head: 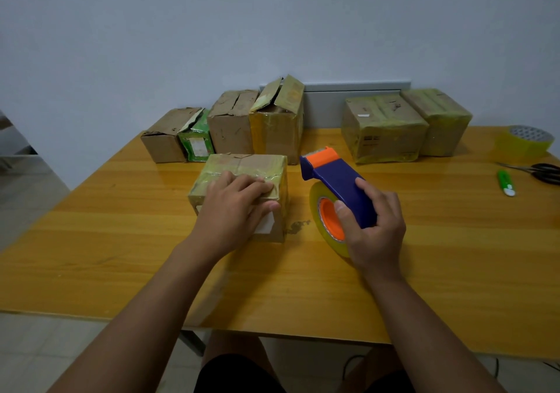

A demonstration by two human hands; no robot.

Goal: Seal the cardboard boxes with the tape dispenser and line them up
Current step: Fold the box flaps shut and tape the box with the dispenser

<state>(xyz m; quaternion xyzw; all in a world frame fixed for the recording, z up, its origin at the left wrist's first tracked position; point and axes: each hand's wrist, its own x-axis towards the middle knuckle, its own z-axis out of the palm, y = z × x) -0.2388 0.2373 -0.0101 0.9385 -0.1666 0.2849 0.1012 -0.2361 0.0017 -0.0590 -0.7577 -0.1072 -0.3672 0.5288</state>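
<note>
A taped cardboard box (242, 186) is positioned at frame centre, flaps closed. The blue-and-orange tape dispenser (333, 186) is held tilted just right of it. Six further boxes (230, 123) are ranged behind, several unsealed.

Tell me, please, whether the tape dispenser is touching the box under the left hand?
Apart. The head view shows a strip of bare table between the tape dispenser, gripped by the right hand, and the box that the left hand presses.

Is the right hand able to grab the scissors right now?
Probably not yet: the right hand is gripping the tape dispenser, though bare table lies between it and the scissors.
</note>
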